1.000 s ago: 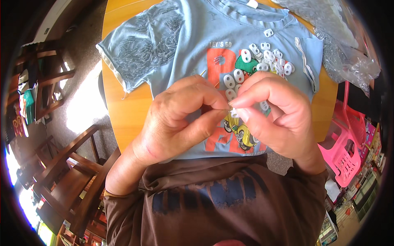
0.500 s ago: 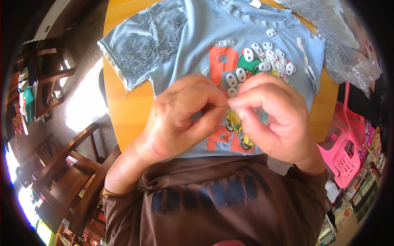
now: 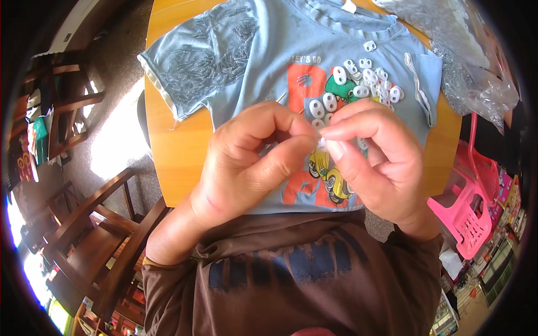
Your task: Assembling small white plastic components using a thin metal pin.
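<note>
Fingers pinched nearly closed, R hand on sm. white pc., L hand hold unclear.

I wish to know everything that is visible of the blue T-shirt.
The T-shirt looks like soft, wrinkled, light blue cloth, with a ribbed neckline, short sleeves and a red, green and yellow print. It lies spread on the wooden table, neckline away from the person. Small grey coils lie around the sleeve at left, white pieces right of its middle. The left hand and right hand hide part.
</note>
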The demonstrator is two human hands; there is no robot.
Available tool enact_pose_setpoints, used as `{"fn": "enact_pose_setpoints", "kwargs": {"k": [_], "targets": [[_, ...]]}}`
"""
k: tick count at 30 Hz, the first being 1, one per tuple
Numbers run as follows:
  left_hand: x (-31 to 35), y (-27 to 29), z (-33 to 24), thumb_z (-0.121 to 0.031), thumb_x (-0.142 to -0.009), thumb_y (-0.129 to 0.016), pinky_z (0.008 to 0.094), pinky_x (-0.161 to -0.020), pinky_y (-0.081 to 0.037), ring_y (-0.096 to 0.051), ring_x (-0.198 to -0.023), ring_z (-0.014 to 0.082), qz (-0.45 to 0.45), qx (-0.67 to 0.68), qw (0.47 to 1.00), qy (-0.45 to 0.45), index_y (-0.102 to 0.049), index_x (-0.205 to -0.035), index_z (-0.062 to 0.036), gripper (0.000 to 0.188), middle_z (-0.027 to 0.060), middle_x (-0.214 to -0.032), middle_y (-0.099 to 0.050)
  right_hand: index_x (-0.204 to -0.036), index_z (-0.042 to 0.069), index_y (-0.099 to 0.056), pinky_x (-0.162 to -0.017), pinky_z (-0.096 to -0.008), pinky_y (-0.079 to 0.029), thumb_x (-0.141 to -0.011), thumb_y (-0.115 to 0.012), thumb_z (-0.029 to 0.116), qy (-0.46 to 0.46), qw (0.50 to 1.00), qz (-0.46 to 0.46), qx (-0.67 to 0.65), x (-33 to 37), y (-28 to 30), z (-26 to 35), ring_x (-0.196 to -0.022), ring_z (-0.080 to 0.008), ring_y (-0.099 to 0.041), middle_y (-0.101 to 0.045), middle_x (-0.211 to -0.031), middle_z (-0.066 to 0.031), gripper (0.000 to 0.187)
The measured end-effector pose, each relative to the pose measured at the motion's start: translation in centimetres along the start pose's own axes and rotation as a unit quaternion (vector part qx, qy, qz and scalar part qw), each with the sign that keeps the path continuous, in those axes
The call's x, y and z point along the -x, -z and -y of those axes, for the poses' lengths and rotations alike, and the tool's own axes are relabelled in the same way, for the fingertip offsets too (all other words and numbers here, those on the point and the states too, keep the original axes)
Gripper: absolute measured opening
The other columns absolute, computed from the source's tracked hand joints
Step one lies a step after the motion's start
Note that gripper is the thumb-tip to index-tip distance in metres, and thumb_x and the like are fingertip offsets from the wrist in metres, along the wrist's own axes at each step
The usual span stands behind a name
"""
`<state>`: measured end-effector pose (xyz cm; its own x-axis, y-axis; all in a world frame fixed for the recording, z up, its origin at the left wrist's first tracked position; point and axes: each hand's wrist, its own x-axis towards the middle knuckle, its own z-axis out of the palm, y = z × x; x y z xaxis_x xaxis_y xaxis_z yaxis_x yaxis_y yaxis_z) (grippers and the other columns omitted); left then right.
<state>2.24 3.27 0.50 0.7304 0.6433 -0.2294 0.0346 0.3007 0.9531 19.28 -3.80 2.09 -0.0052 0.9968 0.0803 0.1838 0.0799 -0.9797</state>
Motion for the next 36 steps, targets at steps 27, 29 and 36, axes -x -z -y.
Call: {"fn": "enact_pose_setpoints", "kwargs": {"k": [27,29,36], "targets": [[1.6,0.6,-0.3,0.003,-0.072,-0.062,0.027,-0.064,-0.042,-0.053,-0.071,0.0163,-0.022,-0.205,0.939,-0.276,-0.06,-0.081,0.0003,0.01,0.008,-0.08,-0.058,-0.091,-0.002,-0.058,-0.065,-0.021,-0.048,-0.082,-0.061,0.009,-0.275,0.897,-0.026,-0.346,1.8,-2.0,1.6,-0.071,-0.0078,-0.056,-0.06,-0.08,-0.0045,0.015],[2.2,0.3,-0.3,0.002,-0.073,-0.062,0.0262,-0.063,-0.042,-0.052,-0.07,0.0153,-0.019,-0.181,0.95,-0.253,-0.06,-0.082,0.0005,0.009,0.0078,-0.081,-0.057,-0.089,-0.002,-0.058,-0.064,-0.0213,-0.048,-0.082,-0.06,0.009,-0.265,0.897,-0.03,-0.352,2.1,-2.3,1.8,-0.07,-0.0081,-0.056,-0.06,-0.08,-0.0042,0.013],[5.9,-2.3,0.4,0.003,-0.078,-0.061,0.0202,-0.064,-0.044,-0.054,-0.071,0.0082,-0.068,0.085,0.987,-0.121,-0.05,-0.097,0.0011,0.022,0.0053,-0.085,-0.057,-0.091,-0.002,-0.055,-0.063,-0.0208,-0.047,-0.084,-0.057,0.007,-0.192,0.918,-0.08,-0.336,3.5,-3.4,2.9,-0.07,-0.0078,-0.055,-0.059,-0.081,-0.0045,0.011]]}}
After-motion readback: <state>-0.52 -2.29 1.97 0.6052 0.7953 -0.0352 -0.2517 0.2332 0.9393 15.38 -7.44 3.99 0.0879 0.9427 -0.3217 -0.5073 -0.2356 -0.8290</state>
